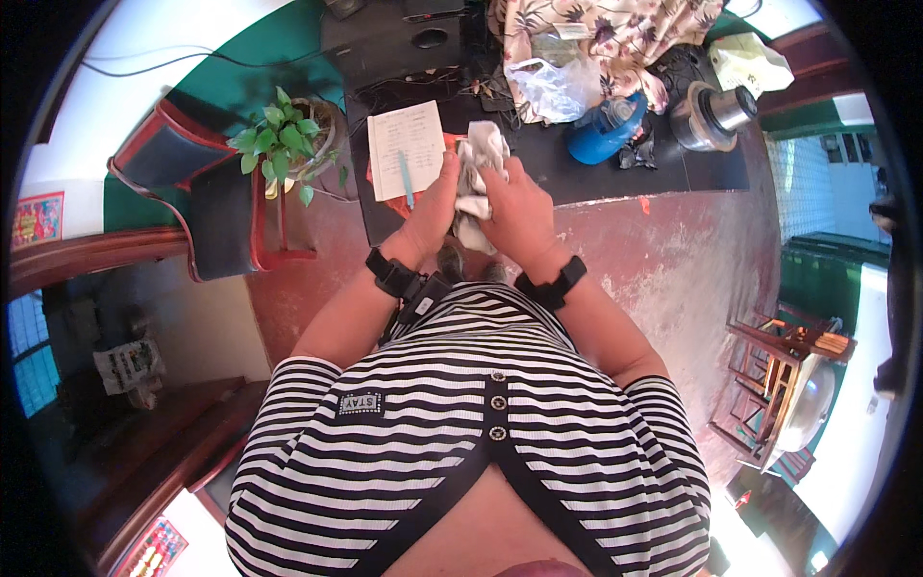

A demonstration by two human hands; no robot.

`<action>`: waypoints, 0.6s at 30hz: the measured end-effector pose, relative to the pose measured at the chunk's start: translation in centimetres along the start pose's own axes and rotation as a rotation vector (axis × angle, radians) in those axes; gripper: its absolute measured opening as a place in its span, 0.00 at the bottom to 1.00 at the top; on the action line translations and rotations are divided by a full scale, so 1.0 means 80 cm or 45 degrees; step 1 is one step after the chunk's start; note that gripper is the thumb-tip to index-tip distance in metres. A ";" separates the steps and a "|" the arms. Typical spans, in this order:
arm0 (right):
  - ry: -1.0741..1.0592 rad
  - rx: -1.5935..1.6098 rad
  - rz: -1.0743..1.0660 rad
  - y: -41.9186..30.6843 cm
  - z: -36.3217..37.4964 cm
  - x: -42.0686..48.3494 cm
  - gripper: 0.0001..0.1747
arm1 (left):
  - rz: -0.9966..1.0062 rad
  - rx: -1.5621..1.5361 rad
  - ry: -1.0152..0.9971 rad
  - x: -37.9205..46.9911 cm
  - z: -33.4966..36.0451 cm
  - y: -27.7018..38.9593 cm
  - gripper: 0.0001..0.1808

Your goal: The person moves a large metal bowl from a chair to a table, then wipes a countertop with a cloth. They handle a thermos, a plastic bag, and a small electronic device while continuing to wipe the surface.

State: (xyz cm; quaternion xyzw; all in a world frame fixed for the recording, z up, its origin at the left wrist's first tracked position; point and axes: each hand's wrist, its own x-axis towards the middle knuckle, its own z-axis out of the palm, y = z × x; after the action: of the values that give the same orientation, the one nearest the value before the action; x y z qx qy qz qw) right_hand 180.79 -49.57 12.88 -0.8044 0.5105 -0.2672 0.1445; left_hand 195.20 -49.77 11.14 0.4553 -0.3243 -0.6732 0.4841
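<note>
A crumpled white cloth with grey smudges [482, 155] is bunched between my two hands at the front edge of the black table [519, 169]. My left hand [433, 209] grips its left side, thumb pointing up along it. On the other side, my right hand [520, 209] presses curled fingers into the folds. Part of the cloth hangs below my hands. Just left of them an open notebook [407, 137] with handwriting lies on the table, a light-blue pen [405, 177] across its page. Something red shows from under the notebook.
A blue plastic jug [602, 133], a clear plastic bag [551, 86] and a steel pot-like appliance [703, 119] stand on the table's right part. A potted plant [285, 141] and a red-framed chair [209, 195] are at left. Wooden stools [750, 389] stand far right.
</note>
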 end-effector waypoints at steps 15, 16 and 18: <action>0.006 0.161 -0.190 0.023 -0.053 -0.047 0.20 | -0.148 -0.222 -0.049 -0.029 0.047 -0.007 0.35; -0.007 0.133 -0.169 0.028 -0.048 -0.041 0.20 | -0.139 -0.148 -0.038 -0.031 0.049 -0.013 0.35; -0.072 0.040 -0.078 0.042 -0.036 -0.032 0.21 | -0.080 -0.105 0.048 -0.034 0.051 -0.024 0.37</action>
State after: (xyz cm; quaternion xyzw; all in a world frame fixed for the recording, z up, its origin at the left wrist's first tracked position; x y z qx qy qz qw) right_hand 175.78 -48.64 12.84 -0.8245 0.4771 -0.2568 0.1632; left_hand 191.04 -46.57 11.85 0.4573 -0.2726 -0.6923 0.4872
